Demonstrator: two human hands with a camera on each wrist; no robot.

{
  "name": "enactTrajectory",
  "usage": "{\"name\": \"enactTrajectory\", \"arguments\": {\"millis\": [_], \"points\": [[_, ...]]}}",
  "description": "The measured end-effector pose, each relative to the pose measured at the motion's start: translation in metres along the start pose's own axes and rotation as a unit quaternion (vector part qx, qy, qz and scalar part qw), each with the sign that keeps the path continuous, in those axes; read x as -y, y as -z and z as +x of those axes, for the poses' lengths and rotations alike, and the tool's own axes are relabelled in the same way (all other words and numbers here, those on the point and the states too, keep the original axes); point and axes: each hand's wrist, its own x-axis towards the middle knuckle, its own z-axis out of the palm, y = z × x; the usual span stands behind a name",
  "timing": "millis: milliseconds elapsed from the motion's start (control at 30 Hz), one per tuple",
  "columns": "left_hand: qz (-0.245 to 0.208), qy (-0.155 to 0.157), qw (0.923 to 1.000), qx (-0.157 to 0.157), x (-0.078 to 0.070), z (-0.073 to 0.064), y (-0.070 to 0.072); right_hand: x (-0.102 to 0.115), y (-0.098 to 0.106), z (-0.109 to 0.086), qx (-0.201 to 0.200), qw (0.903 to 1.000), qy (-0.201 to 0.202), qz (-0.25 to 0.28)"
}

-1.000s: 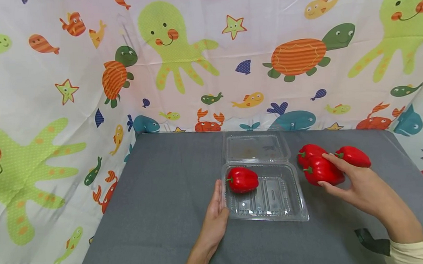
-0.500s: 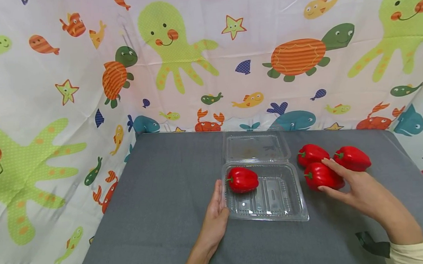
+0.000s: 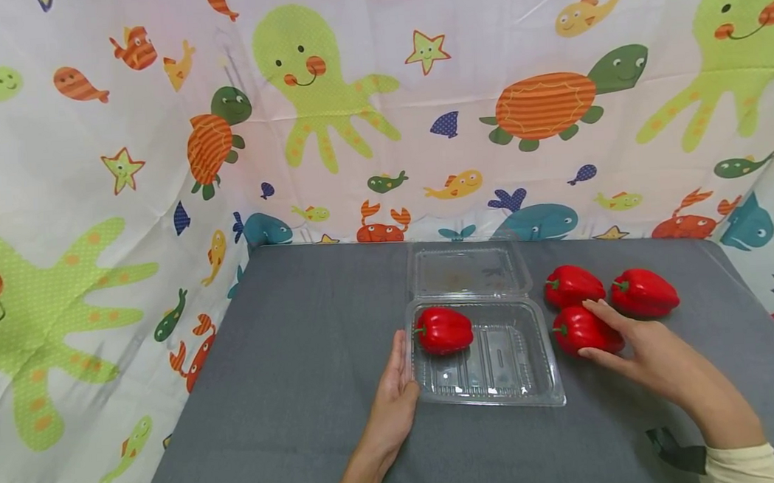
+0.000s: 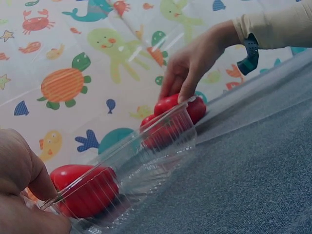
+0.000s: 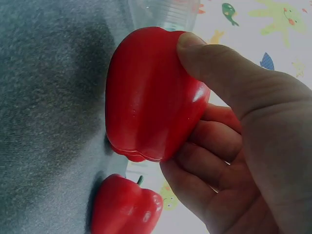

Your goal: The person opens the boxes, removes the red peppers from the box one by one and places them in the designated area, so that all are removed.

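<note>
My left hand (image 3: pixel 391 396) holds the left edge of a clear plastic clamshell container (image 3: pixel 490 398), thumb and fingers pinching its rim in the left wrist view. Inside, at the container's upper left, lies a red bell pepper (image 3: pixel 443 330) with its green stem pointing left. To the right of the container, my right hand (image 3: pixel 660 354) grips a second red bell pepper (image 5: pixel 151 95) between thumb and fingers. Whether this pepper touches the table I cannot tell. Just behind it lie two more red bell peppers, one at the left (image 3: pixel 572 285) and one at the right (image 3: pixel 644 292).
The container's lid (image 3: pixel 468 268) lies folded back, away from me. Grey cloth covers the table (image 3: pixel 301 365). A curtain (image 3: pixel 353 125) printed with sea animals stands behind and at the sides. A dark band (image 4: pixel 249 54) sits at the right wrist.
My right hand has moved the gripped bell pepper slightly toward me and to the left, apart from the two behind it. The left hand and container stay in place.
</note>
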Motion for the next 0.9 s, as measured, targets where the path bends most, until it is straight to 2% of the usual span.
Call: {"name": "enactTrajectory", "arguments": {"millis": [433,900], "points": [[0.005,0.002,1.0,0.0,-0.0025,-0.0014,0.0003,-0.0047,-0.0049,0.0045,0.02,0.9996,-0.019,-0.008],[0.005,0.014,0.9999,-0.005,-0.002,-0.001,0.0,-0.0084,-0.0063,0.0059,0.022,0.9994,-0.028,-0.004]]}}
